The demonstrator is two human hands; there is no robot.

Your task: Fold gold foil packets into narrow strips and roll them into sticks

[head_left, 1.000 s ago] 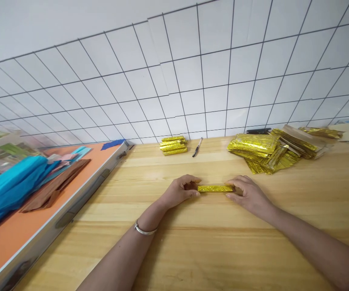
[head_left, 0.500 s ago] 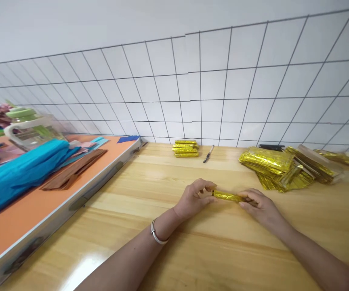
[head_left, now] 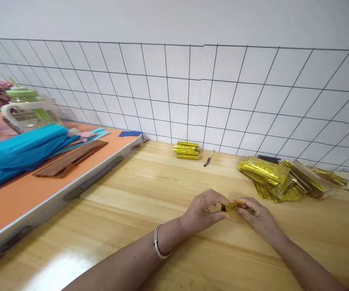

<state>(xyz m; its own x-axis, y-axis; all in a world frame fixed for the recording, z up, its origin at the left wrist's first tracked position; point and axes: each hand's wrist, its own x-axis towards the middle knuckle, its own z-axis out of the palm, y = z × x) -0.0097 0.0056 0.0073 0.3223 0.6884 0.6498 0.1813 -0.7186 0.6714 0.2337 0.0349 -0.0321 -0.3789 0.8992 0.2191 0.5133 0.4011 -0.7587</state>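
A small gold foil roll (head_left: 230,207) is held just over the wooden table, between my two hands. My left hand (head_left: 206,210) curls its thumb and fingers around the roll's left end, where a dark opening shows. A silver bangle (head_left: 158,241) circles my left wrist. My right hand (head_left: 255,211) pinches the right end of the roll, and its fingers cover that end.
Several gold rolls (head_left: 187,150) lie stacked near the tiled wall, with a pen (head_left: 209,158) beside them. Gold foil sheets (head_left: 267,173) are piled at right. On the raised orange board at left lie blue crepe paper (head_left: 26,149), brown paper (head_left: 71,159) and a clear jug (head_left: 30,107).
My hands have come closer together and shifted slightly right and down in view. The roll has turned, so its left end faces me more. The view has tilted.
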